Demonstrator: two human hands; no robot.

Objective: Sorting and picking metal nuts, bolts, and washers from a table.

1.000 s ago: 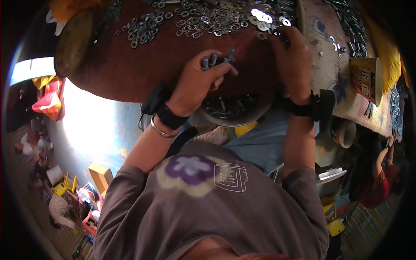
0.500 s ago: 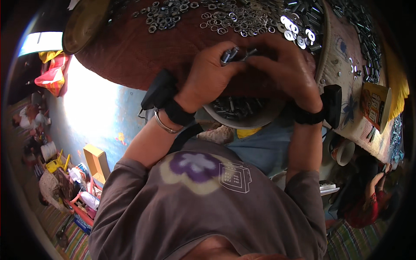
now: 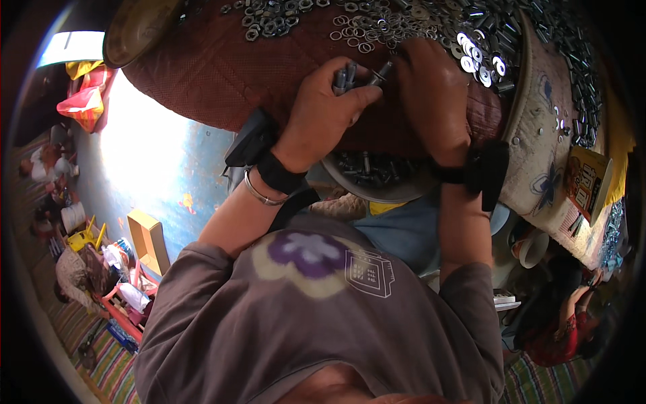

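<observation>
Several metal bolts are bunched in my left hand, its fingers closed round them. Between its thumb and forefinger, one more bolt points up and to the right, with a flat washer on its shank. My right hand is just right of that bolt, at the near side of a pile of small metal rings. Its fingertips are mostly hidden, so what they hold, if anything, does not show. Below the hands, a metal bowl holds many dark bolts.
Hex nuts lie at the far left of the red-brown cloth, shiny flat washers at right. More bolts lie on the pale cloth beside a yellow packet. Another person is at lower right.
My right hand has moved away from the left hand's fingers, upward to the rings. The bolt with the washer now shows plainly in my left fingers. The view has shifted slightly.
</observation>
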